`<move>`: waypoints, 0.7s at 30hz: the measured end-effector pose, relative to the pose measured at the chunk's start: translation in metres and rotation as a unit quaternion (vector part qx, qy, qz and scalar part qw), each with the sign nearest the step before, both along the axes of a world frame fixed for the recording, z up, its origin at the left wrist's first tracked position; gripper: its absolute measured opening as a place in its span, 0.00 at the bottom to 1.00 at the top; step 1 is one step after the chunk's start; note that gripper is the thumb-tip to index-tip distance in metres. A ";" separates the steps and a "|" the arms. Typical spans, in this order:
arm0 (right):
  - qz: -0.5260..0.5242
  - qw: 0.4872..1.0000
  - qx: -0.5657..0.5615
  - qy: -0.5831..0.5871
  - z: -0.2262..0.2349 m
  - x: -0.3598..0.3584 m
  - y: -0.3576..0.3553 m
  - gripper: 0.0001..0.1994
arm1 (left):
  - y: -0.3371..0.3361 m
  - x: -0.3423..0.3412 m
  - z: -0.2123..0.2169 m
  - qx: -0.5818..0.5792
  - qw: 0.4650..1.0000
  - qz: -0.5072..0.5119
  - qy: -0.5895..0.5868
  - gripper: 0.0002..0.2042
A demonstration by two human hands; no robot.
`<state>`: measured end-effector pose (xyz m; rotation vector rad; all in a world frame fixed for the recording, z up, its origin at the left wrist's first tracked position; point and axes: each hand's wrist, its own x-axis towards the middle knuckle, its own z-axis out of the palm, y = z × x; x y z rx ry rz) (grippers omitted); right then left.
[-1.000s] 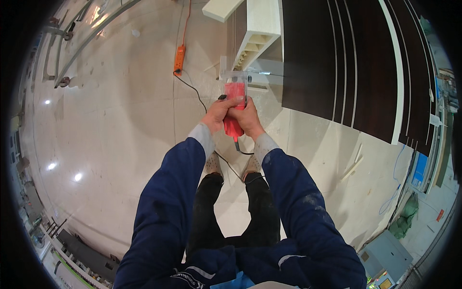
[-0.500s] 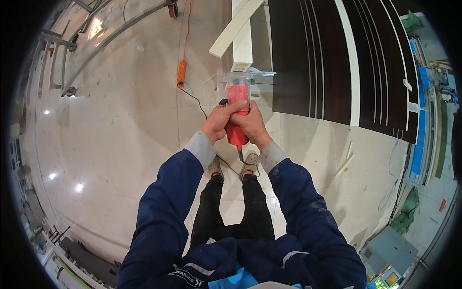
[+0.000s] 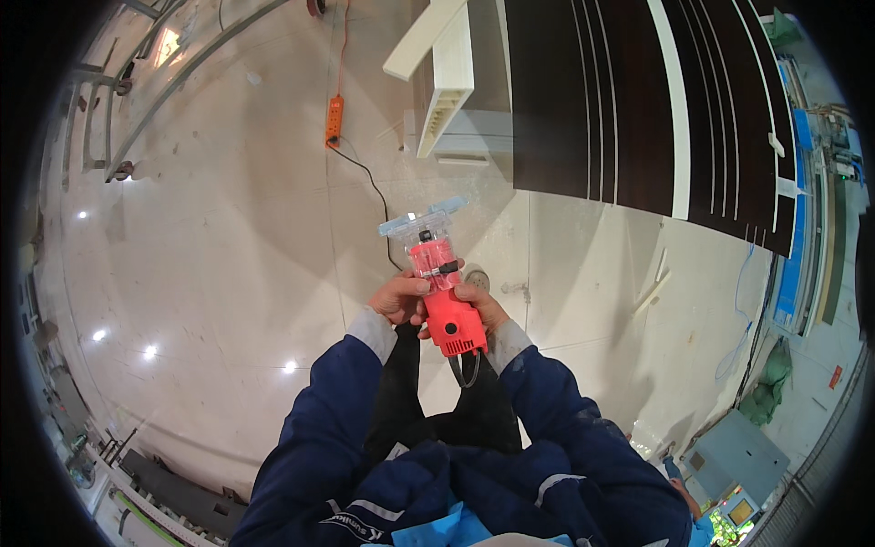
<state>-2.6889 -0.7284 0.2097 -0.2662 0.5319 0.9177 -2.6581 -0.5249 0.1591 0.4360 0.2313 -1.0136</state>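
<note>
Head view: I list one red corded trim router (image 3: 454, 319), clear base (image 3: 445, 210) pointing forward, above the tiled floor (image 3: 228, 273), left hand (image 3: 398, 297) and right hand (image 3: 485, 306) curled around it, apparently a tool-check step, the next move calling, I judge, for steady two-handed support.

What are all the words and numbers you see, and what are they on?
Dark blue jacket: white lettering on the front, which I won't copy out.
Orange power strip: pale marks, too small to read.
Small screen: too small to read.
Red power tool: no words I can make out.
</note>
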 end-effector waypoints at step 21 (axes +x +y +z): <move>0.011 0.878 -0.431 -0.209 -0.131 0.100 0.032 0.26 | -0.035 0.104 -0.072 0.566 0.810 0.038 -0.145 0.38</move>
